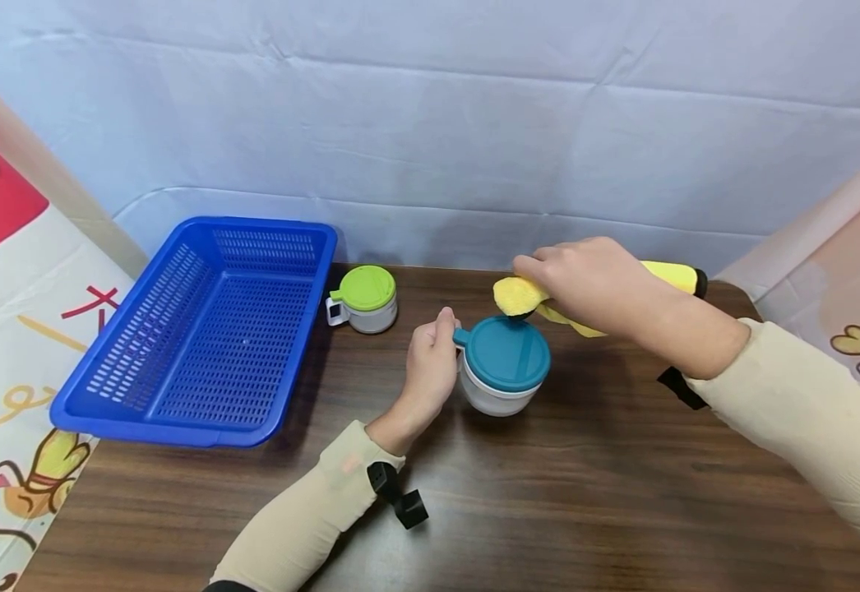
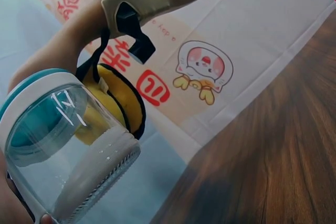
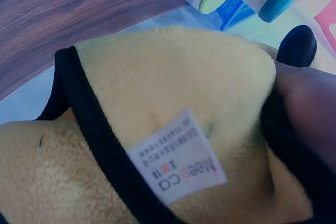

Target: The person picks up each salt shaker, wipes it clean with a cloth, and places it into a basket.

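My left hand point(image 1: 430, 362) grips the handle of a seasoning jar point(image 1: 500, 401) with a teal lid point(image 1: 504, 353), thumb up beside the lid's tab. White contents show through the jar's clear wall point(image 2: 47, 156) in the left wrist view. In my right hand point(image 1: 596, 279) is a bunched yellow cloth point(image 1: 516, 296) with black edging, its front end right at the far rim of the lid. The cloth's back end sticks out beyond the wrist. A white label point(image 3: 178, 156) on the cloth faces the right wrist camera.
A second seasoning jar point(image 1: 374, 319) with a lime-green lid stands left of the hands, near the table's back edge. Farther left sits a blue plastic basket point(image 1: 282, 434) with slotted walls. Pale fabric point(image 1: 430, 148) hangs behind the brown wooden table point(image 1: 430, 551).
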Demonstrator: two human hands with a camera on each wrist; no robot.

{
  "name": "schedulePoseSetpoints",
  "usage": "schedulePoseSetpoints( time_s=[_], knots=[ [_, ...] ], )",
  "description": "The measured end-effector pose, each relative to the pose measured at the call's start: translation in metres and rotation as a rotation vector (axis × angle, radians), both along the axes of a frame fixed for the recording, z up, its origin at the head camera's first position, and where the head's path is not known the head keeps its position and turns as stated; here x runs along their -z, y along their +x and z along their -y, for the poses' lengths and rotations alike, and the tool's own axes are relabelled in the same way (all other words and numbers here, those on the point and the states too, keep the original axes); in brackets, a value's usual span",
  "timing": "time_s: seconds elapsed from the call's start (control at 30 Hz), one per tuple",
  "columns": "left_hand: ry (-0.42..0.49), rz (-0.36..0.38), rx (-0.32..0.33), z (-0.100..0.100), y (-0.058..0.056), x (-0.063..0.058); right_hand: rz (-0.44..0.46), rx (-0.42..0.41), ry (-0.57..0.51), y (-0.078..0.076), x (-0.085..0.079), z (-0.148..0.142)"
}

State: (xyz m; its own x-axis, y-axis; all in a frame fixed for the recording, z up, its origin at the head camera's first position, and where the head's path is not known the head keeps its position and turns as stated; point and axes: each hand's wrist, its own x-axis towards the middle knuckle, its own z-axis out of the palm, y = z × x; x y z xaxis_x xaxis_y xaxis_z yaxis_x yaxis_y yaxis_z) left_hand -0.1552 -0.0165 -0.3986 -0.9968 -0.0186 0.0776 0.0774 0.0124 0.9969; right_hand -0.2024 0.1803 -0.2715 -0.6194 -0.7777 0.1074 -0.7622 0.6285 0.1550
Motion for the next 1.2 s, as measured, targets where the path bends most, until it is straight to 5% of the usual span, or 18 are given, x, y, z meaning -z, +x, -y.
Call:
schedulePoseSetpoints(
  time_s=[0.43,1.2],
  knots=[
    [0.004,0.001,-0.006,0.001,0.000,0.002,-0.023,-0.001,-0.012,0.004,-0.003,-0.003],
    [0.018,0.003,-0.007,0.001,-0.001,0.001,-0.002,0.016,-0.083,0.028,-0.035,-0.013]
  ],
)
